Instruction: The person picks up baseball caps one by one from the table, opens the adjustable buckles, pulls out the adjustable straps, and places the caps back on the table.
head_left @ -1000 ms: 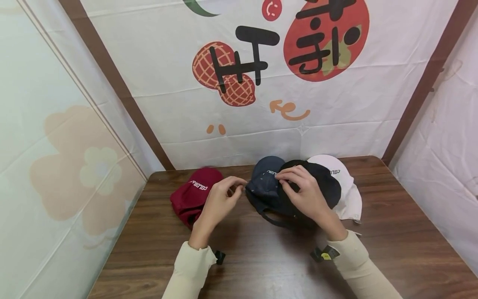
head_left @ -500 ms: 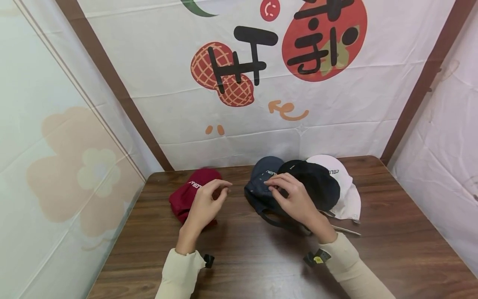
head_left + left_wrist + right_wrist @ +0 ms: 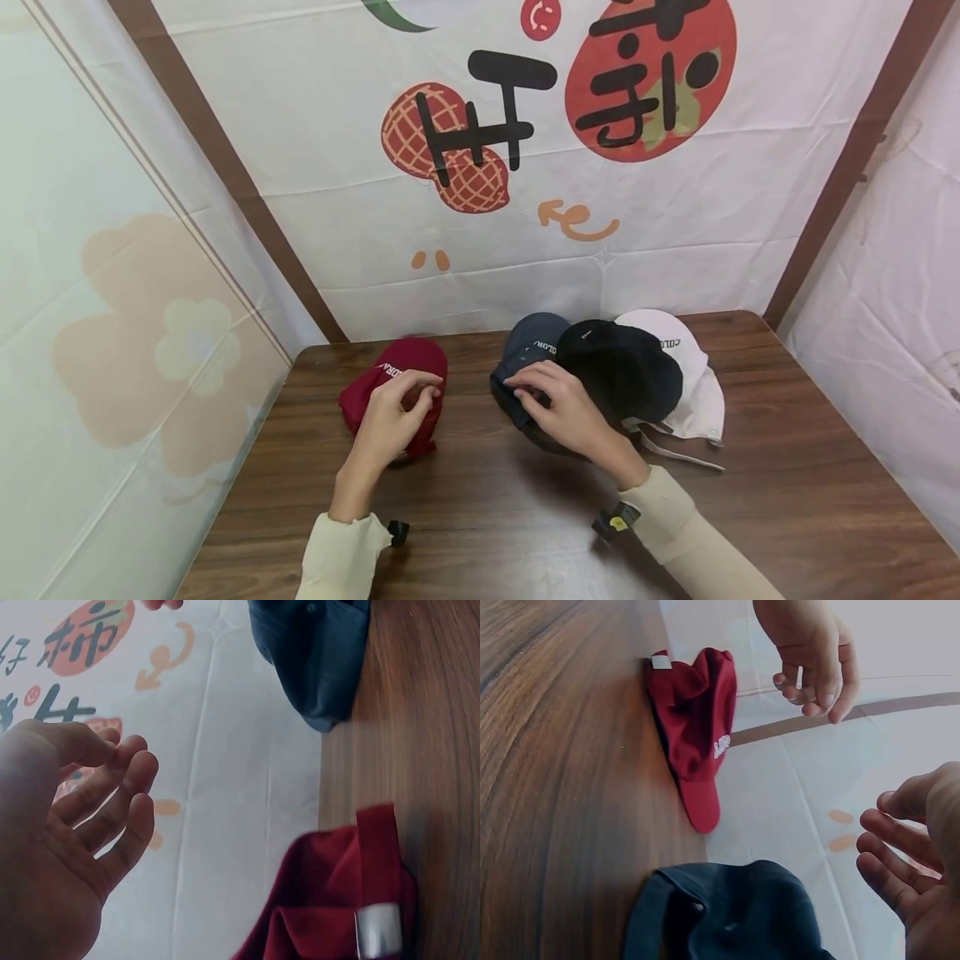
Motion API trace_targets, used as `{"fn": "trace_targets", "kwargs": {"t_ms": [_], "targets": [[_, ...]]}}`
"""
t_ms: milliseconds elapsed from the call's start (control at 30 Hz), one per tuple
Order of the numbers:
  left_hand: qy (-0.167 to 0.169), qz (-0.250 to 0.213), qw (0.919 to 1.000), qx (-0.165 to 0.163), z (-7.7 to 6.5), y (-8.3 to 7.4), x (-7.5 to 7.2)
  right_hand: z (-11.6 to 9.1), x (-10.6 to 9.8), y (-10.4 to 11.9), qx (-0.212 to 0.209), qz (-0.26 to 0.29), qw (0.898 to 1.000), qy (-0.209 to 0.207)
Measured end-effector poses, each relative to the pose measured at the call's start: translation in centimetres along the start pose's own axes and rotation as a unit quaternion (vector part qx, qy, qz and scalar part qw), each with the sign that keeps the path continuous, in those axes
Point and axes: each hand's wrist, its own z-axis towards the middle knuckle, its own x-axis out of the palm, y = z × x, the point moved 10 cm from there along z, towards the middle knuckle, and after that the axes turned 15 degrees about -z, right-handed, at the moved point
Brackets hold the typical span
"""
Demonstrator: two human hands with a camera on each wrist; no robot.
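My left hand (image 3: 395,417) hovers over a dark red cap (image 3: 420,358), fingers loosely curved and holding nothing. The left wrist view shows daylight between those fingers and the red cap's strap with its metal buckle (image 3: 377,930). My right hand (image 3: 562,408), also with nothing in its relaxed fingers, hangs in front of a navy blue cap (image 3: 532,337) and covers part of it. To its right a black cap (image 3: 618,367) overlaps the navy one. Behind the black cap lies a white cap (image 3: 701,383); its left part is hidden.
The caps lie along the back of a brown wooden table (image 3: 480,517). A thin pale strap (image 3: 686,457) trails from beside the white cap. A printed white cloth wall (image 3: 322,242) rises right behind the table, with cloth sides left and right.
Both hands have drawn back left and toward the body, away from the navy and black caps. The left hand now overlaps the red cap. The caps have stayed put.
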Motion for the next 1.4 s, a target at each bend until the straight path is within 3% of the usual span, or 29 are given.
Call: {"fn": "trace_targets", "kwargs": {"t_ms": [467, 1100, 1400], "targets": [[-0.035, 0.031, 0.9989, 0.010, -1.4, 1.5, -3.3, 0.7, 3.7, 0.4, 0.006, -0.020, 0.999, 0.048], [-0.080, 0.064, 0.9947, 0.008, -3.6, 3.4, -6.9, 1.8, 7.4, 1.2, -0.028, -0.045, 0.997, 0.054], [-0.087, 0.068, 0.9937, 0.013, -4.1, 3.7, -7.8, 2.7, 9.4, 2.1, -0.049, -0.076, 0.994, 0.057]]}}
